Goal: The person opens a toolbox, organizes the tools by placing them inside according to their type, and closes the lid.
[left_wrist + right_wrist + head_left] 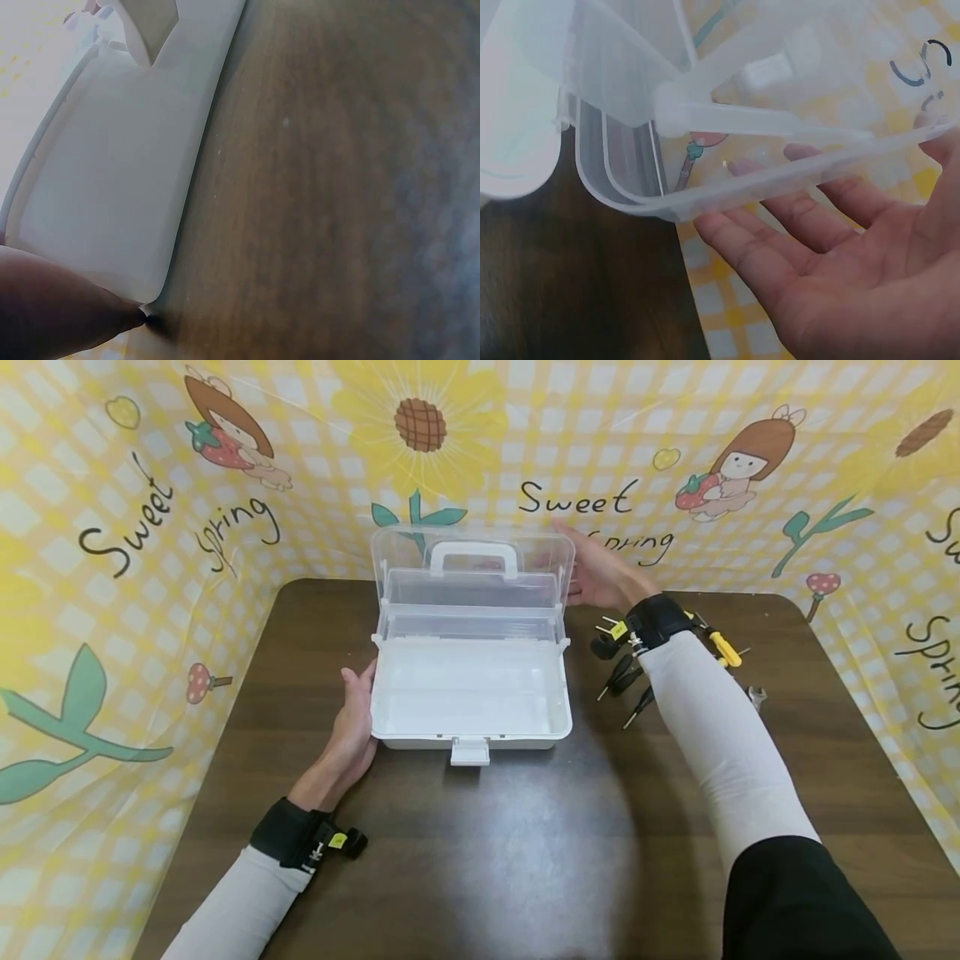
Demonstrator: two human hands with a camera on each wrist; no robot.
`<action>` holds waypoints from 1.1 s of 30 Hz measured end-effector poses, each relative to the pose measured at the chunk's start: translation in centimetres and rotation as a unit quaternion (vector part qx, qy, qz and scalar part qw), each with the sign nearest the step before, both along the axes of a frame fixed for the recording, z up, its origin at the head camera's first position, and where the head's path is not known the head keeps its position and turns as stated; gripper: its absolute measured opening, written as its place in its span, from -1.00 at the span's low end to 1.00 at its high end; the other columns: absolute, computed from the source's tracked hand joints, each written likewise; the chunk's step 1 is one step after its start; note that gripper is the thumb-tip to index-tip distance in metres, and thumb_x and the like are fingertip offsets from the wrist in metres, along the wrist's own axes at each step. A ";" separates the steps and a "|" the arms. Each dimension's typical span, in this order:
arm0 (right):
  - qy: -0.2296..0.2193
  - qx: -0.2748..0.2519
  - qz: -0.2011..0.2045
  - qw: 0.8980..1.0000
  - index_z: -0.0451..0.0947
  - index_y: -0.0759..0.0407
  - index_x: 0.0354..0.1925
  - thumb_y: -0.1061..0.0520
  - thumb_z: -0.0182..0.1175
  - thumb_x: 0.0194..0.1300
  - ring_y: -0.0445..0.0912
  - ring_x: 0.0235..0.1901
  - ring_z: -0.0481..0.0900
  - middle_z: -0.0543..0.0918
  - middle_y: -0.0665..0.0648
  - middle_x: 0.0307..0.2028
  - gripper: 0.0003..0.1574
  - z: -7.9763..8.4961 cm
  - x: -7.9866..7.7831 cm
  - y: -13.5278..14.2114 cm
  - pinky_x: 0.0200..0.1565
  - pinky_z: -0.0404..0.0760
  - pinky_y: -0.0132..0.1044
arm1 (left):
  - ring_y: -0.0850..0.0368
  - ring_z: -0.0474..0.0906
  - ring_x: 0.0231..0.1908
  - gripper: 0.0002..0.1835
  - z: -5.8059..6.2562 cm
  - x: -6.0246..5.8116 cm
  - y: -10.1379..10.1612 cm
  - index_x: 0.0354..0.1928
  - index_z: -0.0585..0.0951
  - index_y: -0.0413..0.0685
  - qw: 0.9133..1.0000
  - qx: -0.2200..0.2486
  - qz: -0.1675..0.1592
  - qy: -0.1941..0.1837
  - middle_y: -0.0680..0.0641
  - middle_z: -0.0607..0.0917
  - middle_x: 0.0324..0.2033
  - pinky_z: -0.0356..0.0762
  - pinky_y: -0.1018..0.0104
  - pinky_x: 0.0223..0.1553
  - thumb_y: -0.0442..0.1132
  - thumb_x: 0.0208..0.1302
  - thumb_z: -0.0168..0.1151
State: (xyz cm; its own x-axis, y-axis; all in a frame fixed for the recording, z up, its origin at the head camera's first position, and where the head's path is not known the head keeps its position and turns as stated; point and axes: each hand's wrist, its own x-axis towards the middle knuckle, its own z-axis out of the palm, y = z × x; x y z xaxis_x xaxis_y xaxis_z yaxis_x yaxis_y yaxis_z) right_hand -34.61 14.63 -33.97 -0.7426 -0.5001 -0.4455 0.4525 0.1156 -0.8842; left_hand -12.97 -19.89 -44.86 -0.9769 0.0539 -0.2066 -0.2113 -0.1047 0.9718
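Both of my bare hands are at an open box, fingers extended and not curled round anything: my left hand (351, 731) lies along the box's left side, most of its fingers hidden, and only one blurred, dark digit shows beside the wall in the left wrist view; my right hand (600, 572) is behind the lid's right edge, its gently bent fingers partly seen through the plastic. Yellow-and-white checked cloth (315, 435) with sunflowers and lettering surrounds the scene, one "Spring" partly covered by my right hand and other words cut off at the right border. Below it is the dark brown wood-grain table (525, 860), its near edge out of frame. My white sleeves (723, 752) run off the bottom, the right one passing under a black sleeve (795, 902). On the table, between my hands, stands the white rectangular plastic box (420, 744), its clear plastic lid (540, 547) raised at the back. Clear trays (480, 625) sit folded up under the lid; their number is hard to make out. A white plastic handle (474, 550) shows at the lid, and a white latch (470, 752) juts from the box front. Right of the box, my forearm and black wristband (658, 620) hide parts of a yellow-handled screwdriver (723, 647), slim black-handled tools (619, 675) and perhaps more; a small silver metal piece (757, 696) is too partial to identify.
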 end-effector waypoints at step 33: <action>-0.092 -0.033 -0.049 0.994 0.20 0.06 0.45 -0.45 -0.05 0.32 0.10 0.21 0.43 0.50 0.24 0.21 -0.05 -3.0 -1.0 0.2 0.22 0.38 -0.03 | 0.13 -0.16 0.50 -0.04 -0.1 -0.1 0.0 0.59 -0.18 0.18 1.000 0.006 -0.010 0.013 0.07 -0.13 0.57 -0.18 0.00 0.46 0.51 0.24 -0.64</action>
